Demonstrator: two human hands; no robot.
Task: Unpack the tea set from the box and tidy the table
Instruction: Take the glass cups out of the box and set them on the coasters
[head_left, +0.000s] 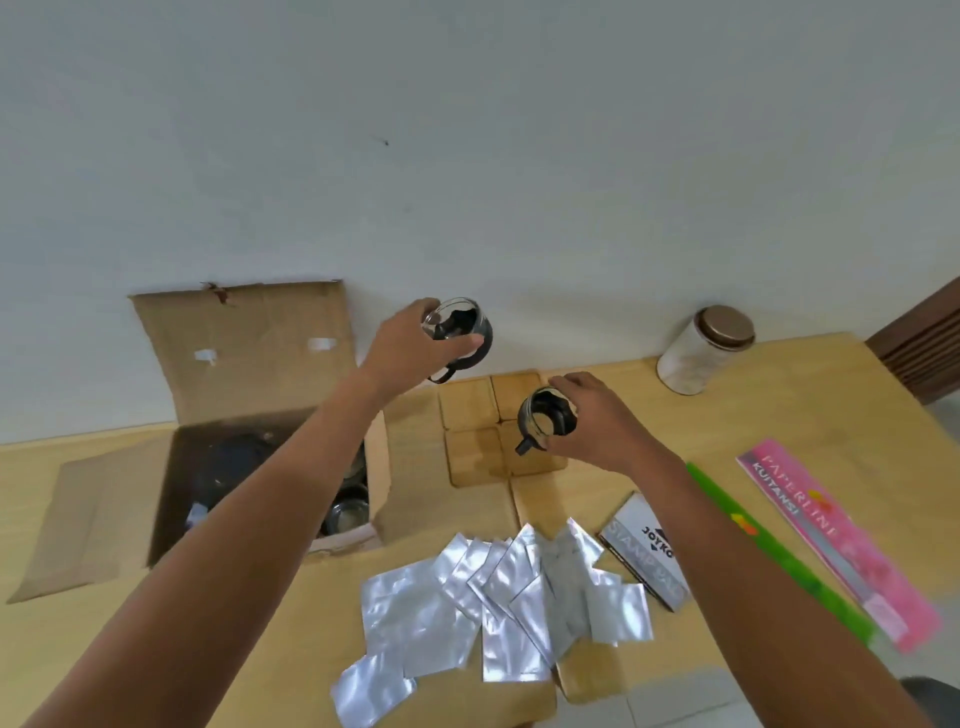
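While both hands (410, 343) reach forward, each gripping a cup (460, 332)

A single head-worn wide-angle view looks forward and steeply down over the wooden table (779, 415) from its near side, facing the pale wall (467, 130), which fills the upper half of the frame. Both forearms stretch away from the lower corners toward the open cardboard box (171, 499), which sits left of centre against the wall. Right of the box the table edge bends with the lens. No second view shares the scene.
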